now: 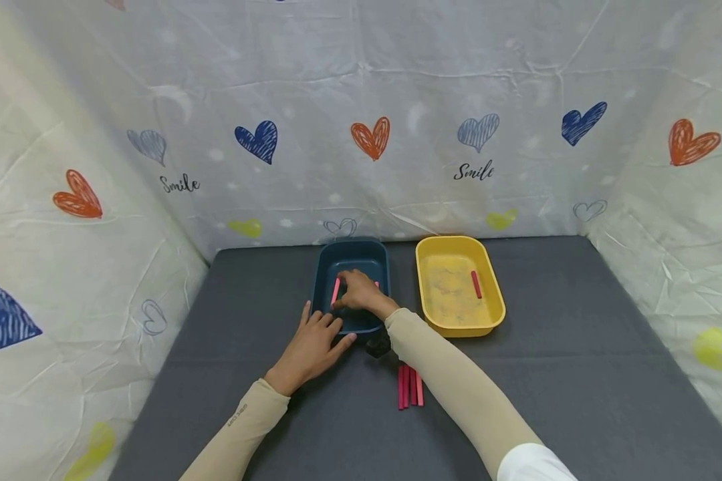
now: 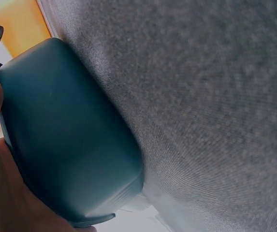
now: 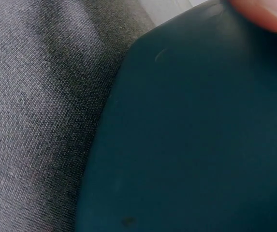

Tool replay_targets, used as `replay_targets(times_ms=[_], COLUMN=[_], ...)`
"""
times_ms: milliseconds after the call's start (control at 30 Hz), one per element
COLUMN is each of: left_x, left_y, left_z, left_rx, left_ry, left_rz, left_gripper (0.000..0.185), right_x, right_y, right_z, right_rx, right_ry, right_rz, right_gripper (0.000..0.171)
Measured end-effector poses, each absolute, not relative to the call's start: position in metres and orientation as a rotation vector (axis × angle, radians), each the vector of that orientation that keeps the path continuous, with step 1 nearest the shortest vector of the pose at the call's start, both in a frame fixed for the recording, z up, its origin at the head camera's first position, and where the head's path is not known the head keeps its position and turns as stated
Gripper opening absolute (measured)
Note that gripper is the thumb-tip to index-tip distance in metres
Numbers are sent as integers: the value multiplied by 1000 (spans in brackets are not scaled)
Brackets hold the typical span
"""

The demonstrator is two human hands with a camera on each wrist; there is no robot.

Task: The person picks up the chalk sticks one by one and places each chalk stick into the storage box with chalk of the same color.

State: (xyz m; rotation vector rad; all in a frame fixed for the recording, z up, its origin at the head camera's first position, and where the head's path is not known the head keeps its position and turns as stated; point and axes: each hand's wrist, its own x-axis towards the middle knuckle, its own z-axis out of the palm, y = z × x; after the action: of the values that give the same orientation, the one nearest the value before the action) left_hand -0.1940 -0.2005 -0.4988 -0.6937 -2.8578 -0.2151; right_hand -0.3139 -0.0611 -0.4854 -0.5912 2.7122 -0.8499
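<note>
My right hand [image 1: 361, 292] reaches into the dark blue tray [image 1: 317, 284]. Its thumb and a fingertip pinch a pink stick [image 1: 335, 292] by its two ends, near the left inner side. A bit of another pink piece [image 1: 377, 284] shows beyond that hand, the rest of it hidden. My left hand [image 1: 314, 344] rests with spread fingers on the tray's near left rim. In the left wrist view, that hand lies along the rim of the blue tray [image 2: 70, 130]. The right wrist view shows mostly the outer wall of the tray [image 3: 186, 130].
To the right stands a yellow tray [image 1: 448, 332] with one red stick [image 1: 476, 284] inside. Several red and pink sticks [image 1: 406, 387] lie side by side on the grey cloth nearer me, partly under my right forearm. A patterned white curtain [image 1: 313, 194] closes off the back.
</note>
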Motion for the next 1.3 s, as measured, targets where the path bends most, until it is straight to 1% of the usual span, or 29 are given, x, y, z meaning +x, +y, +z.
replay_targets(times_ms=[200, 467, 667, 933, 1300], left_x=[-194, -195, -195, -198, -195], left_y=[-201, -201, -201, -201, -202], left_z=[-499, -500, -500, -497, -501], left_rx=[-697, -692, -683, -690, -694], left_ry=[-2861, -2881, -2903, -2890, -2871], left_rz=[-207, -224, -224, -250, -229], left_gripper=[41, 43, 45, 46, 44], right_x=[-315, -311, -304, -292, -264], right_y=[-60, -48, -38, -24, -2], right_z=[-486, -475, -462, -443, -438], right_rx=[-585, -605, -654, -738, -808], right_ry=[2711, 2704, 2702, 2735, 2723], right_rz=[-890, -1015, -1135, -1227, -1289], right_gripper=[79, 67, 63, 58, 58])
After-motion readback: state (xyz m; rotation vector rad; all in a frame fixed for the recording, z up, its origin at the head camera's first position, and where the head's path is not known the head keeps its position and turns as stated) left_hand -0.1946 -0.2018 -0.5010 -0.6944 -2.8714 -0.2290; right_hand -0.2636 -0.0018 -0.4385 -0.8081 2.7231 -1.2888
